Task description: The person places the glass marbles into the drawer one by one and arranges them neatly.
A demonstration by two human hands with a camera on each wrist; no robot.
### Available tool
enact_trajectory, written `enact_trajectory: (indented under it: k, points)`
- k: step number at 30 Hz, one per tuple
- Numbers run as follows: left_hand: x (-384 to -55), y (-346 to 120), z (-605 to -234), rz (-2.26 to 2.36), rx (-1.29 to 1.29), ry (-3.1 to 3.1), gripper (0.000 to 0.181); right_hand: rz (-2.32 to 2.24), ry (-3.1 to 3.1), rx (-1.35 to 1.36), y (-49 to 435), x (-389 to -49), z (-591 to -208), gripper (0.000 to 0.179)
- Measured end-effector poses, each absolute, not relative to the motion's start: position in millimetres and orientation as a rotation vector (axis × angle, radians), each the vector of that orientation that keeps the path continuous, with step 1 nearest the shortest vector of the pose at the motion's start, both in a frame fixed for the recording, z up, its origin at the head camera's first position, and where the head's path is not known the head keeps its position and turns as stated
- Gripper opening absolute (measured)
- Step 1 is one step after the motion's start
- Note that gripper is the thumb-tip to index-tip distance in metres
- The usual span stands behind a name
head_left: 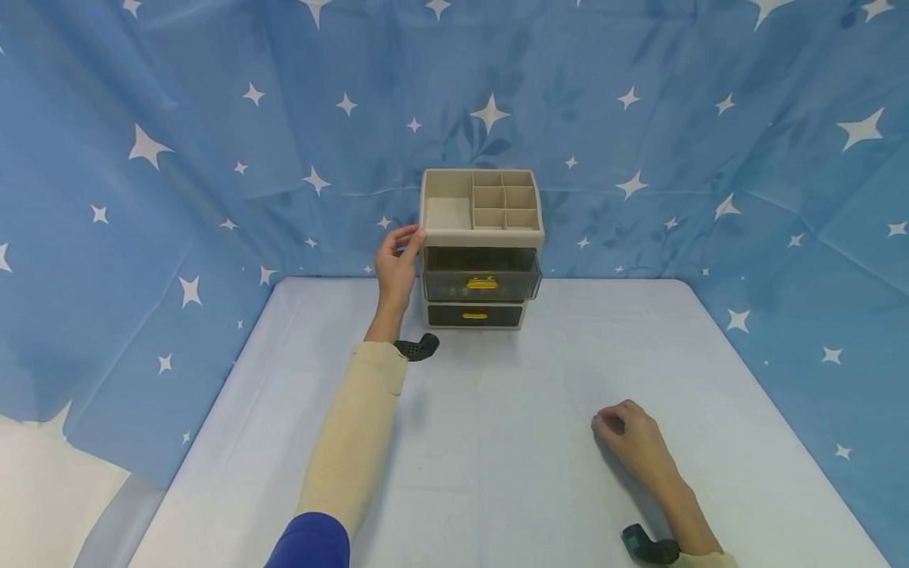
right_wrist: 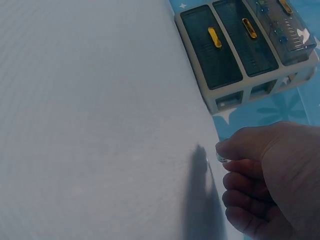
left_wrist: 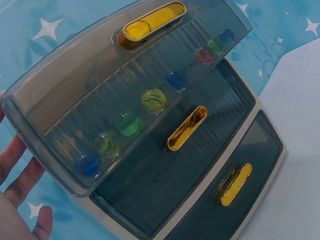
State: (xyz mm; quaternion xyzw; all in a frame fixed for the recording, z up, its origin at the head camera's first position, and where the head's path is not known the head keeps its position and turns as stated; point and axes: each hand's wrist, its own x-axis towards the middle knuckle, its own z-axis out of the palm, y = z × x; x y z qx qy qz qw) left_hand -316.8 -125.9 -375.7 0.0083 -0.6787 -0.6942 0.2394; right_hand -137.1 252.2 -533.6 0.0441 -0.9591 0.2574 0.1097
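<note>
A beige desktop organizer (head_left: 484, 238) with dark see-through drawers stands at the back of the table. Its top drawer (left_wrist: 75, 95) is pulled out, and several glass marbles lie in it, among them a green marble (left_wrist: 129, 124), a blue marble (left_wrist: 176, 80) and a red marble (left_wrist: 204, 55). At the organizer's upper left side, my left hand (head_left: 398, 262) touches the edge with fingers fairly straight. My right hand (head_left: 634, 443), above the table at front right, pinches a small marble (right_wrist: 221, 158) between thumb and forefinger; most of that marble is hidden.
Two lower drawers with yellow handles are closed, such as the bottom drawer (head_left: 454, 315). Divided compartments (head_left: 488, 197) form the organizer's top. A white cloth covers the table (head_left: 497, 426). Behind it hangs a blue curtain with stars (head_left: 639, 118).
</note>
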Motion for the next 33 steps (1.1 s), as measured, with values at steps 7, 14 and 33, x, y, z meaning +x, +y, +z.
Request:
enact_trajectory:
  k: [7,14,33]
  points:
    - [-307.0,-124.9,-367.9,-1.907,0.011,-1.848,0.029,0.773,-2.821,0.119,247.7,-136.6,-526.4,0.017]
    - [-307.1,-125.3,-369.4,-1.927,-0.006,-1.825,0.030,0.786,-2.788,0.148,244.0,-137.0,-519.7,0.015]
    - [-306.8,-123.9,-368.7,-1.921,0.003,-1.834,0.029,0.794,-2.646,0.232,227.5,-147.1,-502.7,0.010]
